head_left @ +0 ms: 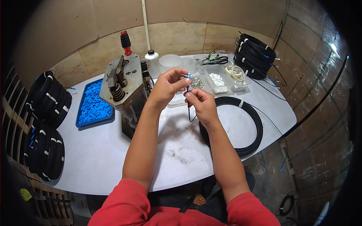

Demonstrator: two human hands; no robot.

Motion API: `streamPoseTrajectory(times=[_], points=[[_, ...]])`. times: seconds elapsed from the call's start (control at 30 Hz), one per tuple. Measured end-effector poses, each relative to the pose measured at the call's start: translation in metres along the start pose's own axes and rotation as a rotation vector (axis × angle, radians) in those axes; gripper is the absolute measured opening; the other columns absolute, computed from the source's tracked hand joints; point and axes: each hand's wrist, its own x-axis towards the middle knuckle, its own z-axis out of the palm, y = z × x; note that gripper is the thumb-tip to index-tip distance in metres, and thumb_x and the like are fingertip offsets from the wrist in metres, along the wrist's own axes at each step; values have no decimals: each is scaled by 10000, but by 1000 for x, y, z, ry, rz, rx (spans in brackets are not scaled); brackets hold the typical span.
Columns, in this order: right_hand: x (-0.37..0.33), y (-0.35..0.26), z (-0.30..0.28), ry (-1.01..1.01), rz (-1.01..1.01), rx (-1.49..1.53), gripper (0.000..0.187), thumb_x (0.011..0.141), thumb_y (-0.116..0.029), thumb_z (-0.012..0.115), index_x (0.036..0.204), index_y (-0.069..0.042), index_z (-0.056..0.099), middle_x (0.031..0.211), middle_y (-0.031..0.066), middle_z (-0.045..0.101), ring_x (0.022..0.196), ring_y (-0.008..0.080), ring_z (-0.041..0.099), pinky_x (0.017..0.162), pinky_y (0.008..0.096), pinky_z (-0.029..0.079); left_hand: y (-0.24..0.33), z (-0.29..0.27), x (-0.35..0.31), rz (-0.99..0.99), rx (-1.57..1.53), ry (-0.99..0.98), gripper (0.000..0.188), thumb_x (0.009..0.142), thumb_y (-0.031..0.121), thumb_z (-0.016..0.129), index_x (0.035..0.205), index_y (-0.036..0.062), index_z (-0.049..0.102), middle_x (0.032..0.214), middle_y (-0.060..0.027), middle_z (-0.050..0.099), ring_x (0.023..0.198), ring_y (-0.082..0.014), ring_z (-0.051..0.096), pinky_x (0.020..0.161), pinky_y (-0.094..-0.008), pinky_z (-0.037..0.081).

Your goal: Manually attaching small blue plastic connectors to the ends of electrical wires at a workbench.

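Above the middle of the table, my left hand (169,86) pinches a small blue cable connector (189,76) with a pale tip between thumb and fingers. Just below and to the right, my right hand (203,106) is closed around the thin black cable (189,113) at the connector's lower end. The cable hangs down in a short loop under my right hand. A flat coil of black cable (258,128) with a white tie lies on the table, partly behind my right forearm.
At left stand a metal hand press (130,84) with a red-and-black handle and a tray (94,123) of blue connector parts. Farther back are a white bottle (152,62), clear bins (220,90) of small parts, and scissors (218,60). Stacked cable coils (47,100) flank both table ends.
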Motion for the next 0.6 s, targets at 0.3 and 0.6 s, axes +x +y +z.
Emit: streamPoseTrajectory(times=[0.3, 0.6], points=[[0, -3, 2, -5, -3, 54, 150, 916, -146, 620, 859, -12, 650, 706, -11, 598, 629, 49, 506, 592, 202, 415, -2, -3, 0, 11, -7, 2, 304, 815, 98, 736, 1077, 21, 601, 863, -14, 637, 750, -73, 564, 684, -219, 461], [1, -2, 2, -25, 8, 93, 171, 936, -160, 578, 902, -2, 635, 741, 9, 581, 654, 86, 516, 635, 233, 439, -1, -2, 1, -57, -81, 48, 261, 842, 136, 708, 1062, 11, 645, 879, -24, 656, 786, -71, 590, 700, -215, 479]])
